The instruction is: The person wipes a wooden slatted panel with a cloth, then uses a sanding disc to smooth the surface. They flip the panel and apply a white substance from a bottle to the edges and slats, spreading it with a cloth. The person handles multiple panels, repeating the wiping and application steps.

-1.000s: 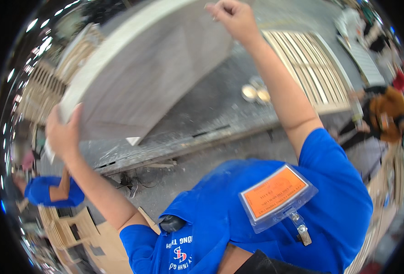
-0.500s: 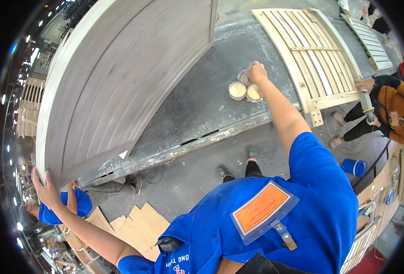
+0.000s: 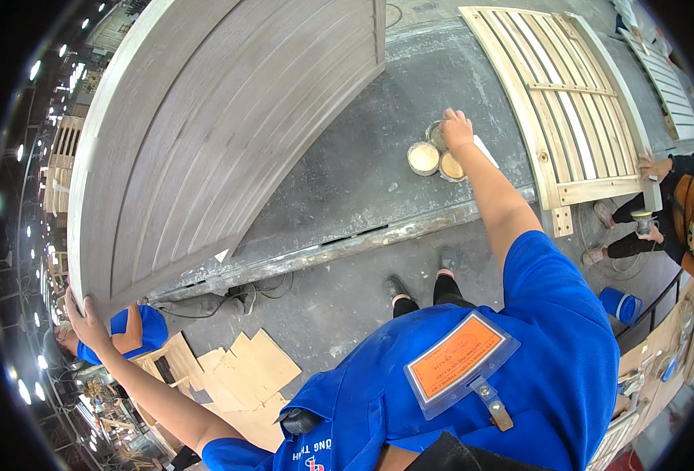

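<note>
A large grey-washed wooden panel (image 3: 205, 141) with long grooves stands on its edge on the dark worktable (image 3: 339, 188). My left hand (image 3: 89, 320) grips its near lower left corner, thumb on the face. On the tabletop, three small round tubs sit close together. Pale cream filler shows in the left tub (image 3: 423, 158), and a yellower paste in the right tub (image 3: 452, 166). Over the rear tub (image 3: 435, 136) my right hand (image 3: 457, 130) reaches with its fingers pinched together; whatever they hold is hidden.
To the right lies a bare-wood slatted frame (image 3: 566, 94), where a person (image 3: 688, 204) holds a sander (image 3: 643, 222). Another person (image 3: 139, 334) in blue crouches beyond the panel's left end. Cardboard sheets (image 3: 249, 369) and a blue bucket (image 3: 620, 304) are on the floor.
The view has shifted slightly, so the panel and tubs appear farther right. My right hand stays at the rear tub, and my left keeps its grip on the panel.
</note>
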`<control>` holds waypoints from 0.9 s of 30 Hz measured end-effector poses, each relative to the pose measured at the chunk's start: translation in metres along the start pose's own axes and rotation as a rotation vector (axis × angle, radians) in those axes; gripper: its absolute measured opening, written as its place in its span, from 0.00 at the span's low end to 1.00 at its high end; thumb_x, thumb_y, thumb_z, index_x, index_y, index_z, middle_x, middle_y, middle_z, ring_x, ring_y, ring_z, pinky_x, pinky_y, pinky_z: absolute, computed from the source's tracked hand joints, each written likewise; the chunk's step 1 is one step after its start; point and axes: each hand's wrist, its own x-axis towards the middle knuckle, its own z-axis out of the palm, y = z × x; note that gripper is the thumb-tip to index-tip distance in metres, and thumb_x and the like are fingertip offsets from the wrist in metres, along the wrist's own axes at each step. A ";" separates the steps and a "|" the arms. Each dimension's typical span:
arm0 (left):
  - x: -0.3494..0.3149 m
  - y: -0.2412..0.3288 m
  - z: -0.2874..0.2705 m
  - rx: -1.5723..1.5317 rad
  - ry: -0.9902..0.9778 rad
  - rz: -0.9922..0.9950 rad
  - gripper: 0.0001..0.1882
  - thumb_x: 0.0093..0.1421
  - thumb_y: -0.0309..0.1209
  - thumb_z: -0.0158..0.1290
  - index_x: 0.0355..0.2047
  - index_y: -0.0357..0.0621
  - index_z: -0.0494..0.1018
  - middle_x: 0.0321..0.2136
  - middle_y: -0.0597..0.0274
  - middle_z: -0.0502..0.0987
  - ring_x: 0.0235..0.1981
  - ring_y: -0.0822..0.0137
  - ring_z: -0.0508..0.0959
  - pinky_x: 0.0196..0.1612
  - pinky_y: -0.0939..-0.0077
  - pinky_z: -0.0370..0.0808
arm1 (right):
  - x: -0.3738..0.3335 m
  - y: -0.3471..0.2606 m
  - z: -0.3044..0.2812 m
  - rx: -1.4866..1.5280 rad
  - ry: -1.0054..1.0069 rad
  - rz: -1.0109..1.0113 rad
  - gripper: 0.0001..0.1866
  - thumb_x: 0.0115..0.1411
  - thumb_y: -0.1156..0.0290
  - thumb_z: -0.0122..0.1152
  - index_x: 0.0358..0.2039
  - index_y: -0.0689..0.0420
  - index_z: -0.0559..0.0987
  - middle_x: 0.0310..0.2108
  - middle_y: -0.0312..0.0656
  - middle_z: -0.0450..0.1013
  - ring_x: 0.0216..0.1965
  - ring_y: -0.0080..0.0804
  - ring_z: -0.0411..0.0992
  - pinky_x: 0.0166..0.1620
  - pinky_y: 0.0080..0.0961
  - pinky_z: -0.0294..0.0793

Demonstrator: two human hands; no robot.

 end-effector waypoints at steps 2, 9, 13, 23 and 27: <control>-0.002 0.002 0.000 -0.019 0.014 0.000 0.33 0.62 0.49 0.49 0.59 0.38 0.65 0.56 0.47 0.69 0.58 0.51 0.68 0.60 0.62 0.62 | 0.002 -0.001 0.001 -0.003 -0.047 0.005 0.11 0.59 0.66 0.52 0.35 0.52 0.82 0.48 0.33 0.68 0.54 0.35 0.63 0.52 0.39 0.66; 0.000 0.002 -0.001 0.019 0.010 -0.009 0.32 0.61 0.47 0.50 0.59 0.39 0.65 0.56 0.48 0.70 0.57 0.52 0.69 0.60 0.63 0.62 | 0.006 0.014 0.013 0.238 0.124 0.037 0.08 0.53 0.66 0.58 0.31 0.50 0.83 0.47 0.33 0.68 0.51 0.38 0.65 0.49 0.39 0.71; 0.004 0.014 0.004 -0.065 0.023 -0.055 0.27 0.61 0.37 0.52 0.59 0.37 0.65 0.54 0.48 0.72 0.55 0.54 0.71 0.59 0.66 0.64 | 0.010 0.012 -0.009 0.236 0.160 0.085 0.07 0.51 0.68 0.60 0.31 0.52 0.82 0.41 0.41 0.71 0.46 0.46 0.69 0.49 0.41 0.72; -0.014 0.073 -0.008 0.034 0.221 -0.106 0.37 0.43 0.59 0.61 0.45 0.42 0.75 0.43 0.55 0.77 0.46 0.53 0.76 0.50 0.63 0.71 | -0.044 -0.201 -0.331 1.006 0.683 -0.762 0.04 0.56 0.78 0.59 0.32 0.63 0.77 0.35 0.42 0.76 0.41 0.35 0.74 0.46 0.27 0.71; -0.019 0.079 -0.013 0.035 0.268 -0.109 0.40 0.40 0.64 0.61 0.43 0.43 0.76 0.40 0.57 0.78 0.43 0.55 0.77 0.46 0.63 0.72 | -0.086 -0.353 -0.417 0.792 0.669 -1.207 0.05 0.53 0.77 0.60 0.32 0.58 0.76 0.36 0.42 0.75 0.40 0.44 0.73 0.44 0.32 0.73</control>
